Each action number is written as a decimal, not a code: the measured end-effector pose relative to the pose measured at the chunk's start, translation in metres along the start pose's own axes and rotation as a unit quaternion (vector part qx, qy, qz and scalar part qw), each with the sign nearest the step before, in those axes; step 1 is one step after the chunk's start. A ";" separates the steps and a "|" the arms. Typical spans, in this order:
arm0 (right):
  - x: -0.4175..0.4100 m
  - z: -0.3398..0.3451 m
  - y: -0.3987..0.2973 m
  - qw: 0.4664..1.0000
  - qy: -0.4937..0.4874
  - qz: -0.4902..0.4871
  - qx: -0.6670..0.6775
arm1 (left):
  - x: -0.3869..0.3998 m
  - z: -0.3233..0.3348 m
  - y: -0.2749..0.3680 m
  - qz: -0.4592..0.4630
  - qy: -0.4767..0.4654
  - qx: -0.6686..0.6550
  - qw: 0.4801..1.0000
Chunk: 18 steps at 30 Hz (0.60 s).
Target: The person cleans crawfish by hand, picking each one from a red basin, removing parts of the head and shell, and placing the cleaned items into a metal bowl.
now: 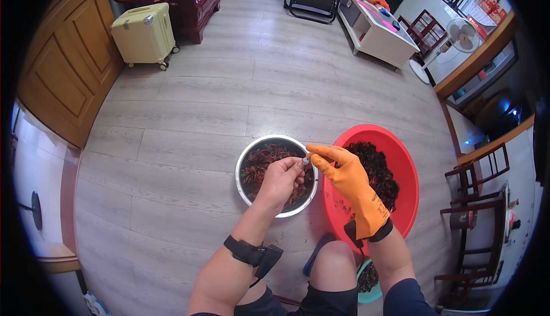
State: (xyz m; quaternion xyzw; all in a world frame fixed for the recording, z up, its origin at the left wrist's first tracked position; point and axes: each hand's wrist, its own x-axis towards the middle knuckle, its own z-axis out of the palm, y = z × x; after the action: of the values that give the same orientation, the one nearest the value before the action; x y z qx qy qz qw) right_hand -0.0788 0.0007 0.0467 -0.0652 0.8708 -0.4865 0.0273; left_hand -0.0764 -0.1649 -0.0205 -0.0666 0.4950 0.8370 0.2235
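Note:
My bare left hand (280,180) pinches a small greyish piece (306,160) between thumb and fingertips, above a round metal-rimmed basin (241,190). Reddish-brown crayfish-like pieces (264,157) fill that basin. In an orange rubber glove, my right hand (343,168) has its fingertips beside the small piece; whether they grip it too is unclear. Beneath the gloved hand is a large red plastic basin (406,187) with a dark, glossy heap (384,174) in it, partly hidden by the glove.
A green bowl (377,293) of small dark pieces stands by my right knee. A blue slipper (316,256) lies beside my leg. Farther off are a yellow suitcase (146,37), a white low table (382,41), a standing fan (463,34) and dark wooden chairs (468,178).

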 end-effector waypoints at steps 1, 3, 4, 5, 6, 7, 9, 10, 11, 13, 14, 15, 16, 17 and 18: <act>0.000 0.000 0.002 1.000 0.000 0.000 0.000 | 0.000 0.001 0.001 -0.006 0.001 0.001 1.000; 0.001 -0.001 0.007 0.999 -0.005 0.006 -0.052 | -0.002 0.004 0.004 -0.011 -0.001 -0.003 1.000; 0.000 -0.001 0.008 0.999 -0.006 0.006 -0.052 | -0.002 0.005 0.005 -0.015 -0.003 -0.007 1.000; -0.001 0.000 0.008 0.997 0.028 -0.003 -0.071 | -0.001 0.004 0.005 -0.016 -0.002 -0.007 1.000; -0.001 0.001 0.009 0.994 0.061 -0.014 -0.090 | 0.000 0.002 0.004 -0.013 -0.011 0.001 1.000; -0.001 0.001 0.008 0.994 0.060 -0.014 -0.089 | 0.000 0.000 0.003 -0.011 -0.019 0.010 1.000; 0.000 -0.001 0.007 0.995 0.085 0.056 0.005 | 0.000 0.001 0.004 -0.012 -0.014 0.012 1.000; 0.001 -0.001 0.018 0.996 0.085 0.030 0.023 | 0.000 0.001 0.004 -0.012 -0.010 0.014 1.000; 0.001 -0.001 0.019 0.996 0.086 0.030 0.023 | 0.000 0.002 0.004 -0.012 -0.011 0.014 1.000; 0.001 0.001 0.015 0.987 0.061 0.035 0.147 | -0.001 0.003 0.005 -0.007 -0.006 0.021 1.000; 0.000 -0.001 0.014 0.987 0.061 0.035 0.147 | -0.001 0.003 0.004 -0.007 -0.006 0.021 1.000; -0.001 -0.002 0.011 0.979 0.027 0.068 0.189 | -0.001 0.004 0.003 0.007 0.013 0.040 0.999; -0.001 -0.003 0.009 0.968 -0.008 0.100 0.231 | -0.001 0.004 0.003 0.021 0.032 0.059 0.998; -0.003 -0.002 0.012 0.968 -0.008 0.100 0.231 | -0.001 0.005 0.004 0.021 0.033 0.059 0.998; -0.007 0.002 0.016 0.970 -0.035 0.089 0.224 | -0.001 0.005 0.004 0.033 0.045 0.110 0.992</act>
State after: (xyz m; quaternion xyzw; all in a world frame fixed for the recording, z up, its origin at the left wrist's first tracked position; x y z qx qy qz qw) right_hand -0.0728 0.0085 0.0322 0.0036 0.7407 -0.6620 0.1150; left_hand -0.0771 -0.1623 -0.0147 -0.0634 0.5953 0.7806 0.1793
